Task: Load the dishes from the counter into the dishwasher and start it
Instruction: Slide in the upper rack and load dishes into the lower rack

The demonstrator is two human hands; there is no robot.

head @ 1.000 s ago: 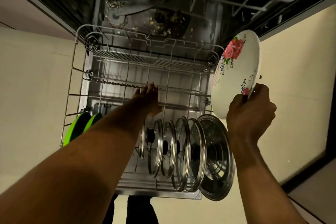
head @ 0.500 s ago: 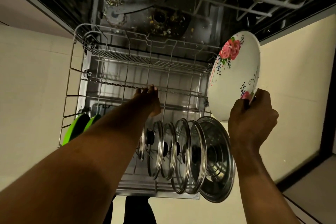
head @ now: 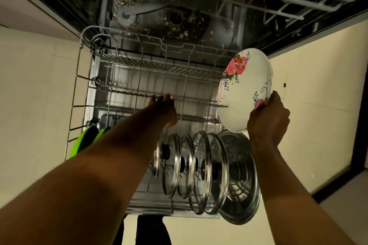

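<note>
Head view: we look down into the pulled-out lower rack (head: 79, 85). Two green plates (head: 85, 141) stand at its eight o'clock corner. Our left hand (head: 163, 109) reaches mid-rack, fingertips on a row of tines; we cannot tell whether they curl round it. Glass lids (head: 199, 165) stand on edge at five o'clock, with a steel lid (head: 241, 177) just beside them. At three o'clock the floral plate (head: 243, 93) is tilted over the rack's edge, and our right hand (head: 267, 121) grips its lower rim.

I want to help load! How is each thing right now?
White flowered round plate: tilted on edge, gripped by right hand.
Left hand: fingers touching a rack wire.
Grey wire lower rack: pulled out.
Steel-rimmed glass lids: standing on edge.
Green plates: standing on edge.
</note>
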